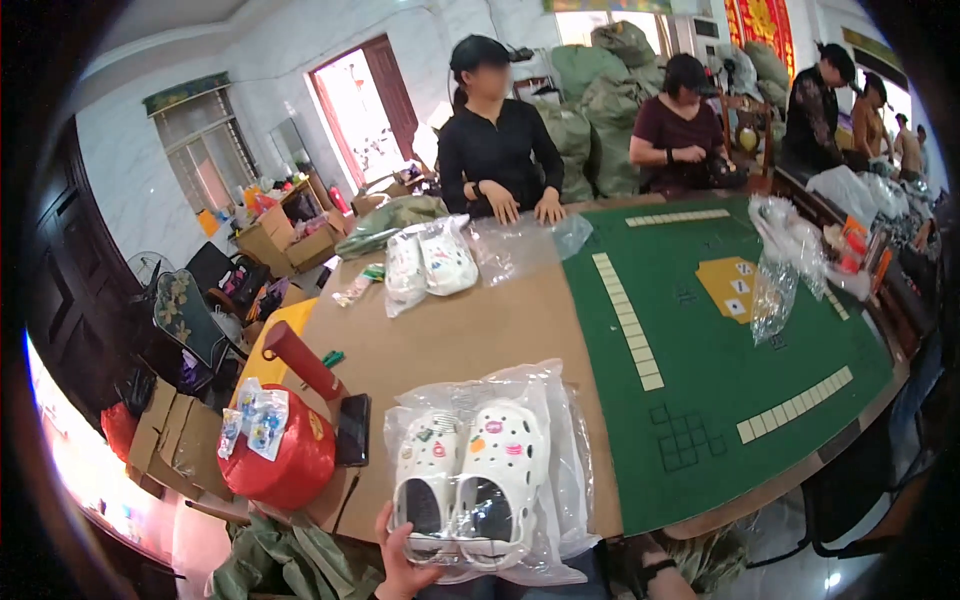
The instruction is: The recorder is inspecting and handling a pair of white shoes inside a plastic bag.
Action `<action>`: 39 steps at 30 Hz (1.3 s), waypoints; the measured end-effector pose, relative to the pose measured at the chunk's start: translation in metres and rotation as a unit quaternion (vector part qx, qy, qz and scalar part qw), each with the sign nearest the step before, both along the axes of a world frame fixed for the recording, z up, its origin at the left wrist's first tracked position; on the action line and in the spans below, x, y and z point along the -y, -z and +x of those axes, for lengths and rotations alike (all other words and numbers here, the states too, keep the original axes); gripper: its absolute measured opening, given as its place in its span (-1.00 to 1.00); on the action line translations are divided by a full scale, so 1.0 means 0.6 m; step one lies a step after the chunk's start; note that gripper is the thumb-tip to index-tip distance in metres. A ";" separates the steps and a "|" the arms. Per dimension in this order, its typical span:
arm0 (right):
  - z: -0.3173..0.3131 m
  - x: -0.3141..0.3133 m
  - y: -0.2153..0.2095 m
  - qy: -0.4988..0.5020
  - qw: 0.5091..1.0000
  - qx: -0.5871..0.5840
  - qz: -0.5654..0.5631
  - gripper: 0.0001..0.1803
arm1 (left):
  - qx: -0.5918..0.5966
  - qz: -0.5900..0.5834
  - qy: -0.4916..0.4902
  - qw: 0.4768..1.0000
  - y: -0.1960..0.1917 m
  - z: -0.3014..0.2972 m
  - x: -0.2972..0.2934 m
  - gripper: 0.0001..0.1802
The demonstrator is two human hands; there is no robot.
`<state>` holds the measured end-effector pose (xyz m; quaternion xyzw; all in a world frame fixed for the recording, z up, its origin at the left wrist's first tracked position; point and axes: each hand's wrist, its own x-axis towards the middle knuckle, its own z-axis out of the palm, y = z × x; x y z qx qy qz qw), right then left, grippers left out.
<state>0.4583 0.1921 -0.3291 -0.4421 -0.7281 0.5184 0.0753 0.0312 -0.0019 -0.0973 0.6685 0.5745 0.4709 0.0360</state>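
Head camera view, looking down over a table half covered in brown cardboard (470, 330) and half in a green game mat (740, 380) lined with rows of pale tiles (628, 320). At the near edge, the person's left hand (398, 565) is gripping the heel end of a pair of white clogs (468, 478), decorated with small colourful charms and lying inside a clear plastic bag (560, 450); thumb and fingers are curling around the bagged heel. The right hand (662, 582) is showing only at the bottom edge as a wrist with a dark band, so its fingers cannot be told. A red bucket-like container (280, 455) and a black phone (353, 429) are sitting left of the clogs. Across the table, another bagged pair of white clogs (430, 262) is lying near a seated person in black (497, 150), whose hands are resting on a loose clear bag (520, 245).
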 end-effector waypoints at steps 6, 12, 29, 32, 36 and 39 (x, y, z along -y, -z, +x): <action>-0.009 0.148 -0.213 -0.025 1.000 0.012 -0.014 -0.53 | -0.018 -0.033 0.008 0.999 -0.045 0.007 -0.005 -0.10; -0.107 0.230 -0.547 -0.070 0.967 -0.147 -0.194 -0.68 | 0.009 -0.016 0.013 1.000 -0.040 0.005 -0.009 -0.14; -0.338 0.215 -0.529 0.155 0.857 -0.040 0.491 -0.37 | -0.009 0.017 0.021 1.000 -0.059 0.004 -0.009 -0.16; -0.341 0.219 -0.525 0.154 0.850 -0.025 0.504 -0.38 | -0.006 0.011 0.026 1.000 -0.054 0.005 -0.006 -0.16; -0.340 0.215 -0.520 0.151 0.848 -0.025 0.508 -0.40 | -0.020 0.005 0.013 1.000 -0.051 0.007 -0.009 -0.12; -0.336 0.217 -0.510 0.155 0.851 -0.026 0.501 -0.37 | -0.007 0.007 0.023 1.000 -0.049 0.010 -0.007 -0.11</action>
